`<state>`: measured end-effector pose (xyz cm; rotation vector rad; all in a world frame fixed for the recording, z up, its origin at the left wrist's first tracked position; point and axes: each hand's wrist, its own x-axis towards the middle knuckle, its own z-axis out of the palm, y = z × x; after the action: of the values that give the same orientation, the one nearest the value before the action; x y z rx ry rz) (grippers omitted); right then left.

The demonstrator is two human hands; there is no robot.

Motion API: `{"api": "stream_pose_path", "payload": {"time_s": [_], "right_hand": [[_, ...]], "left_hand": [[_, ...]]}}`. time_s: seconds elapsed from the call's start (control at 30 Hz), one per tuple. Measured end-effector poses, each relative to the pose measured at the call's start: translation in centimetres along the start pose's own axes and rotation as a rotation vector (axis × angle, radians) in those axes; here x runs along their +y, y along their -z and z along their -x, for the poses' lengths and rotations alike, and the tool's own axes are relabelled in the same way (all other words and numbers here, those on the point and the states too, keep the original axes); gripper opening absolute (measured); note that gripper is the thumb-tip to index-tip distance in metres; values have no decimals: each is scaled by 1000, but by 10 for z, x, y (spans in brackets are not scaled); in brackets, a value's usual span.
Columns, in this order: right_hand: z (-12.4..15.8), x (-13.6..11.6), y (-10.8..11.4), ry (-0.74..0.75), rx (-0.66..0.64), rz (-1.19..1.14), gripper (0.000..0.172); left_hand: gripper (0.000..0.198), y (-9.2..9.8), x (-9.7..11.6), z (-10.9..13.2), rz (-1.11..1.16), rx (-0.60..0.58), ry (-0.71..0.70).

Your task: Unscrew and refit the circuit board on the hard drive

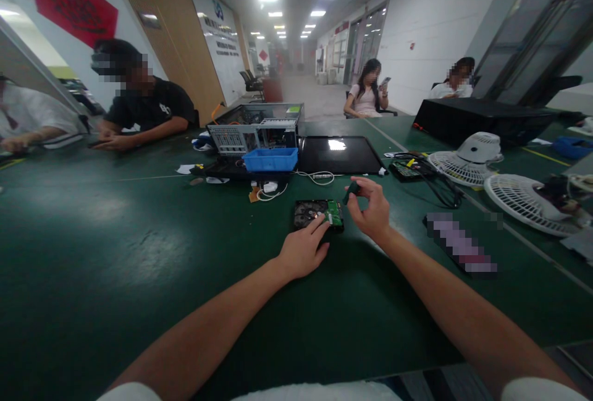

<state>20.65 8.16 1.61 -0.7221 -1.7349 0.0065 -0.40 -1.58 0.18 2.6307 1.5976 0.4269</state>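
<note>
A hard drive (309,211) lies flat on the green table, its green circuit board facing up. My left hand (303,249) rests on its near edge, with the fingers stretched out over the board and covering part of it. Just to the right of the drive, my right hand (372,209) is raised above the table. Between its thumb and fingers it pinches a small dark block (351,191), whose kind I cannot make out.
Beyond the drive stand a blue tray (271,160), an opened computer case (254,129) and a black panel (340,155). To the right are black cables (438,181), white fan parts (467,160) and a blurred phone-shaped object (461,243). Several people sit around the table.
</note>
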Motion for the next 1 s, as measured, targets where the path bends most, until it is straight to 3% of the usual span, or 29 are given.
{"api": "stream_pose_path", "payload": {"time_s": [0.17, 0.4, 0.6, 0.8, 1.0], "right_hand": [[0, -1, -1, -13, 41, 78, 38], [4, -3, -1, -54, -44, 59, 41], [5, -4, -3, -66, 1, 141, 43], [5, -5, 1, -59, -43, 77, 34], [5, -3, -2, -94, -72, 2, 40]], "left_hand": [[57, 1, 0, 0, -5, -8, -4], [57, 1, 0, 0, -8, -7, -8], [56, 0, 0, 0, -18, 3, -6], [57, 2, 0, 1, -9, 1, -7], [57, 1, -1, 0, -1, -1, -9]]}}
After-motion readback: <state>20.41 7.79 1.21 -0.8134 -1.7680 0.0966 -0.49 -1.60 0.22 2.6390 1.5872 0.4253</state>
